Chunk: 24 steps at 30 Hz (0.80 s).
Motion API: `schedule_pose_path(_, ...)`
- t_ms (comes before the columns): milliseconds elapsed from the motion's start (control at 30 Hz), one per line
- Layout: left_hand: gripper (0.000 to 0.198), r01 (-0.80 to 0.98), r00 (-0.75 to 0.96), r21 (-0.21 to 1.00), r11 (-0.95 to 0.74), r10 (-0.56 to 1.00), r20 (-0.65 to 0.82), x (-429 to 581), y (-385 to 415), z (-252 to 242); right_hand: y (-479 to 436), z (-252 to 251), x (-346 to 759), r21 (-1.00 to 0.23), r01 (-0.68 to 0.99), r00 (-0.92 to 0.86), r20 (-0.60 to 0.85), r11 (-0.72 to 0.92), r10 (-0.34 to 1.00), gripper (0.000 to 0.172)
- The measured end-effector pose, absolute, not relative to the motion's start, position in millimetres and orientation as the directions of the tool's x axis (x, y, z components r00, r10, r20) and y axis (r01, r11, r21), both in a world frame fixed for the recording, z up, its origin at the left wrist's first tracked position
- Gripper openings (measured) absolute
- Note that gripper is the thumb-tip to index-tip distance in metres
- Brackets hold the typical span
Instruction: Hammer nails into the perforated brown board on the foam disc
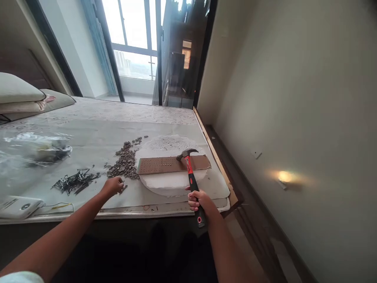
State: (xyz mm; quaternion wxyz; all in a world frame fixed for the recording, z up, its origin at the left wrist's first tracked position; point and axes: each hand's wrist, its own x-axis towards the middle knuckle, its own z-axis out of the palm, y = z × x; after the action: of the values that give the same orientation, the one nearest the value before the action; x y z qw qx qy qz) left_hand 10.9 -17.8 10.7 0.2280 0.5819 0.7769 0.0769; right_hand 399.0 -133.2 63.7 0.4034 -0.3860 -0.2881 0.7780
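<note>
My right hand (pixel 199 200) is closed round the red-and-black handle of a claw hammer (pixel 190 169); its steel head rests on a brown board (pixel 173 164) with rows of small holes or nail heads. The board lies across a round white foam disc (pixel 171 182). My left hand (pixel 113 185) is down on the sheet beside a heap of small dark nails (pixel 125 161), fingers curled in a pinch on something too small to make out.
A pile of longer black nails (pixel 75 181) lies to the left. A clear plastic bag (pixel 38 149) and a white device (pixel 19 207) sit further left. Pillows (pixel 23 96) are at the far left. The bed edge and a wall run along the right.
</note>
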Motion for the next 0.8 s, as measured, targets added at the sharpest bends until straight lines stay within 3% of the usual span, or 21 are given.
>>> schedule_pose_path(133,0.03,0.655,-0.135,0.664,0.362,0.92,-0.368,23,-26,39,-135,62,401,-0.732,-0.453,-0.379,-0.358,-0.509,0.853,0.039)
schedule_pose_path(233,0.039,0.614,-0.02,0.738,0.278,0.941,-0.338,48,-27,67,-134,60,402,-0.718,-0.47,-0.396,-0.348,-0.513,0.85,0.04)
schedule_pose_path(367,0.044,0.629,0.108,0.773,0.085,0.975,-0.195,100,-15,95,-132,59,402,-0.723,-0.457,-0.413,-0.343,-0.518,0.844,0.041)
schedule_pose_path(433,0.043,0.729,0.147,0.683,-0.052,0.986,-0.082,127,-5,102,-131,59,402,-0.725,-0.457,-0.41,-0.342,-0.515,0.846,0.041)
schedule_pose_path(533,0.042,0.893,0.256,0.358,-0.274,0.962,0.096,162,10,102,-129,58,403,-0.726,-0.455,-0.409,-0.344,-0.516,0.845,0.04)
schedule_pose_path(633,0.045,0.927,0.341,0.114,-0.357,0.93,0.138,185,25,93,-127,58,404,-0.723,-0.448,-0.417,-0.351,-0.526,0.838,0.041)
schedule_pose_path(700,0.048,0.935,0.337,0.072,-0.348,0.933,0.129,195,34,85,-126,58,405,-0.723,-0.442,-0.421,-0.355,-0.53,0.835,0.042)
schedule_pose_path(800,0.051,0.946,0.296,0.101,-0.309,0.947,0.124,204,48,74,-125,58,406,-0.716,-0.448,-0.426,-0.356,-0.536,0.832,0.041)
